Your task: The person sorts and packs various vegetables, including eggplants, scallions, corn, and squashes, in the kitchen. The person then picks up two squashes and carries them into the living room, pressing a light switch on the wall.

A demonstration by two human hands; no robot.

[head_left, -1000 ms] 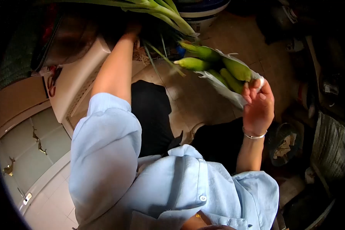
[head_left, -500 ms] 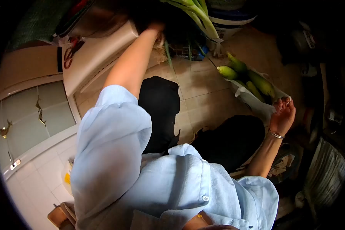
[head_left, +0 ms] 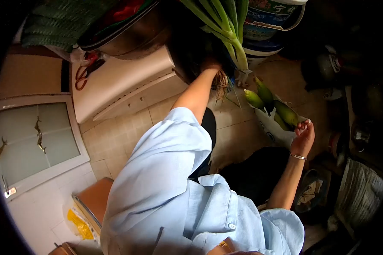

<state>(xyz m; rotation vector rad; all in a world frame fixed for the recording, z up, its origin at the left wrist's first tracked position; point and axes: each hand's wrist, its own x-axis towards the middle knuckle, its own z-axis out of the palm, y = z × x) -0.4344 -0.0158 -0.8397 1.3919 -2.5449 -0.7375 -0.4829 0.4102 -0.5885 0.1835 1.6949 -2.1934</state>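
My right hand point(head_left: 303, 135) is closed with its fingertips on the rim of a white plastic bag point(head_left: 273, 129). Several green ears of corn in husks point(head_left: 287, 113) lie in the bag's open mouth, their tips pointing up and left. My left hand point(head_left: 211, 64) reaches into a dark area at the top, its fingers lost in shadow. Beside it hang brown stringy roots point(head_left: 220, 84). Long green onions point(head_left: 230, 36) with thick pale stems stand just right of this hand, their root ends downward.
Stacked buckets point(head_left: 266, 25) stand at the top right. On the left are a pale cabinet point(head_left: 127, 78) with red-handled scissors point(head_left: 81, 78), a large metal basin point(head_left: 136, 38) and a glass-panelled door point(head_left: 57, 131). A container of paper scraps point(head_left: 312, 191) sits at lower right.
The view has shifted, showing more of the cabinet and buckets. The bag of corn in my right hand is lower and farther from the green onions. My left arm now reaches farther right in view.
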